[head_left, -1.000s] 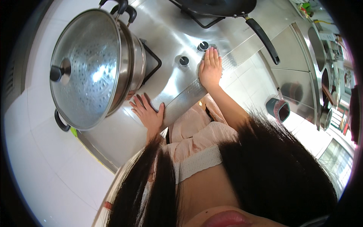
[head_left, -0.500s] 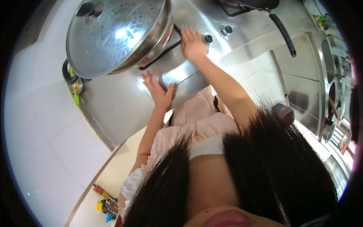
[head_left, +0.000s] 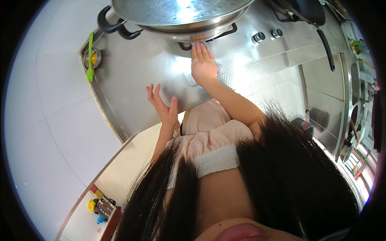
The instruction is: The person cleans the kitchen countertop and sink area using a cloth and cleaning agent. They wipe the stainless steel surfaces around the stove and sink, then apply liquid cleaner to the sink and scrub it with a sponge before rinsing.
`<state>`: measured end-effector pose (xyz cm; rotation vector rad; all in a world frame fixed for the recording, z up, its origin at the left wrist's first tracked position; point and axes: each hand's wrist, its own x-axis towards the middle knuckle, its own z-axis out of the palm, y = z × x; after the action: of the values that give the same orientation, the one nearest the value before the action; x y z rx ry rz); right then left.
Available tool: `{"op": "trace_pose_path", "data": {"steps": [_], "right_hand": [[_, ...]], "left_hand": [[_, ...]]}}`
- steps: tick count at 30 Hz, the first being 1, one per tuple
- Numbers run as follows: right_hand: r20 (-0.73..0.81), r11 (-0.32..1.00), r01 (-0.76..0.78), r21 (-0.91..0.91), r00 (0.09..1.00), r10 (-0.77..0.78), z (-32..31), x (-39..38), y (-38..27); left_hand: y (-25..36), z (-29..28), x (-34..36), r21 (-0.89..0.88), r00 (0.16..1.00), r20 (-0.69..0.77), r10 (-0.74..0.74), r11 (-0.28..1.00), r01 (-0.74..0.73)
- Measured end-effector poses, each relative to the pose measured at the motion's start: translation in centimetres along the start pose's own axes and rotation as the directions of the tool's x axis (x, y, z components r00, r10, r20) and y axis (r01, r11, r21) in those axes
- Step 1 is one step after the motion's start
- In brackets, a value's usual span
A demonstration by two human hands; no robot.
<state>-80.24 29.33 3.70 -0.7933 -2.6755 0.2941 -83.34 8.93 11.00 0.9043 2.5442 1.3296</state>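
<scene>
My right hand (head_left: 204, 67) lies palm down on the steel stove top (head_left: 132, 76), fingers stretched out together, their tips close to the base of a large steel pot (head_left: 201, 27). Whether anything thin is under the palm, I cannot tell. A domed glass lid (head_left: 161, 10) covers the pot, which has black side handles (head_left: 107, 22). Near the front edge of the counter, my left hand (head_left: 165, 110) is open with fingers apart and holds nothing. Part of a black pan support (head_left: 225, 34) shows beneath the pot.
Two control knobs (head_left: 258, 37) sit right of the pot. A frying pan's black handle (head_left: 326, 50) juts over the counter's front at right. In the left corner, a green utensil (head_left: 90, 60) rests by a small metal bowl (head_left: 96, 57). White wall tiles (head_left: 56, 80) border the left side.
My right hand has moved from beside the knobs leftward to in front of the pot. My left hand has drawn back toward me. The view has shifted, so the pot sits higher and farther right.
</scene>
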Motion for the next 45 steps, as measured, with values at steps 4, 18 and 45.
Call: {"op": "trace_pose_path", "data": {"steps": [4,18,45], "right_hand": [[0.020,0.994,0.097,0.048,0.995,-0.098,0.8,2.5,-1.9],[0.087,0.941,0.314,0.129,0.941,-0.326,3.2,5.8,-4.4],[0.120,0.661,0.550,0.510,0.715,-0.688,3.9,-7.8,-13.6]], "left_hand": [[-0.6,-0.1,0.9,-0.052,0.999,-0.024,0.042,0.998,-0.043],[-6.1,-5.2,-3.0,-0.064,0.971,-0.152,-0.183,0.983,0.175],[-9.9,-8.1,-3.2,-0.097,0.973,-0.197,-0.119,0.990,0.101]]}}
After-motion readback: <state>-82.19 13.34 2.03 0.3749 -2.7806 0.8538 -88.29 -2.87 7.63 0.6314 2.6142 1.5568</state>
